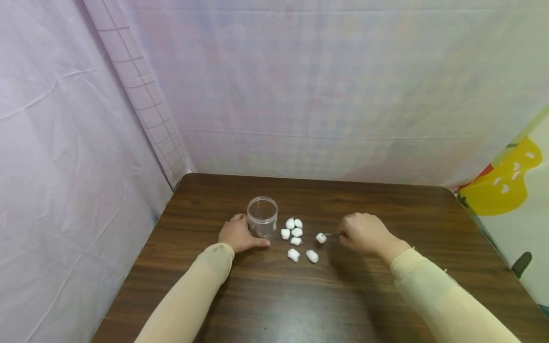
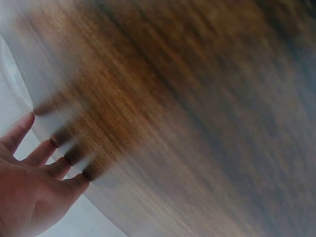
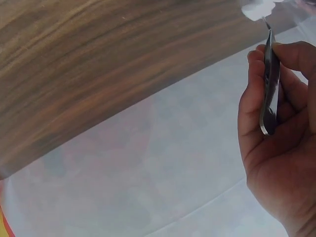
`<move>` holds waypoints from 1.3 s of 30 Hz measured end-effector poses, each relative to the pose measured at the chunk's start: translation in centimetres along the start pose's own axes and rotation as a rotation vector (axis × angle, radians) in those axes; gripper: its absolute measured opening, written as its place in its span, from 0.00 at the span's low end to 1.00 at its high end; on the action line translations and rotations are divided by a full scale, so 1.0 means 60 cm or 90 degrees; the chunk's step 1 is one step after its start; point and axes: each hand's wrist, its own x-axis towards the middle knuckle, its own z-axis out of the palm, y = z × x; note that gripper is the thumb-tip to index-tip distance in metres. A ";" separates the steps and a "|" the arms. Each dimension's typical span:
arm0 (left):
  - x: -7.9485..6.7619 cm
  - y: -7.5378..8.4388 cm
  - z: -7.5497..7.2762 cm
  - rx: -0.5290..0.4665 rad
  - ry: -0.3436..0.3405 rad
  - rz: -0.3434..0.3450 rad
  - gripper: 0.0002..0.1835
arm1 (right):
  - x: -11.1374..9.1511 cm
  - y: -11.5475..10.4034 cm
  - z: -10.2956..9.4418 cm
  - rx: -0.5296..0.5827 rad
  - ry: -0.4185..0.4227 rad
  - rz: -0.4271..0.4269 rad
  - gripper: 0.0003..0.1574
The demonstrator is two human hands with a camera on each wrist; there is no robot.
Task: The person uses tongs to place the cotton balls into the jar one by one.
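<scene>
Steel tweezers (image 3: 269,89): slim, metallic, glossy, tapering to a fine dark point. Right hand (image 1: 363,231) grasping them, pinched between thumb and fingers, rounded end against the palm side. A cotton ball (image 1: 321,237), white, fluffy and irregular, sits at the tips, just left of the right-hand grip; whether it is clear of the table cannot be told.

Left of that grip, past the held ball: five loose cotton balls (image 1: 297,232) clustered near the jar. Two more, the near pair (image 1: 312,256), lie closer to the person, apart from each other.

Beyond the cluster: clear jar (image 1: 262,210), upright, transparent, open-topped, ringed at the neck. Left hand (image 1: 242,234) grasping it round the left side, thumb across the near side. Dark wood-grain table (image 1: 317,295) under all; pale curtain (image 1: 326,85) past both grips.

View comparison: right wrist shows the tweezers' body and the closed pinch; head shows only a thin tip. Left wrist shows palm and spread fingers, hidden from head; the jar is hard to make out there.
</scene>
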 end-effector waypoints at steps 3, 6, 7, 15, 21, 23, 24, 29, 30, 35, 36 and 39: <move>0.000 0.001 0.000 0.002 -0.002 -0.001 0.54 | 0.009 0.000 -0.008 -0.003 0.006 -0.001 0.09; 0.000 0.001 -0.001 0.003 -0.003 -0.003 0.54 | 0.020 -0.003 -0.018 -0.003 0.011 0.000 0.09; 0.000 0.001 -0.001 0.005 -0.003 -0.003 0.54 | 0.024 -0.004 -0.021 -0.003 0.015 0.000 0.10; 0.001 0.002 -0.002 0.009 -0.011 -0.010 0.54 | 0.060 -0.020 -0.050 -0.010 0.039 -0.009 0.17; 0.001 0.001 -0.002 0.013 -0.005 -0.006 0.53 | 0.097 -0.035 -0.075 -0.009 0.059 -0.022 0.18; 0.001 0.001 -0.001 0.013 -0.003 -0.003 0.54 | 0.109 -0.041 -0.083 -0.007 0.066 -0.024 0.17; 0.001 0.001 -0.001 0.014 -0.003 -0.002 0.54 | 0.115 -0.044 -0.087 -0.005 0.069 -0.025 0.17; 0.000 0.004 -0.002 0.010 -0.001 -0.002 0.54 | 0.144 -0.063 -0.099 -0.002 0.070 -0.030 0.18; 0.000 0.004 -0.002 0.011 -0.002 -0.003 0.54 | 0.149 -0.067 -0.101 -0.001 0.068 -0.032 0.18; 0.002 0.004 0.000 0.014 -0.001 -0.005 0.54 | 0.172 -0.087 -0.101 0.004 0.063 -0.039 0.17; 0.002 0.004 0.001 0.017 0.000 -0.006 0.54 | 0.175 -0.091 -0.100 0.006 0.062 -0.041 0.17; 0.002 0.003 0.004 0.020 0.003 -0.006 0.54 | 0.183 -0.101 -0.096 0.015 0.057 -0.043 0.18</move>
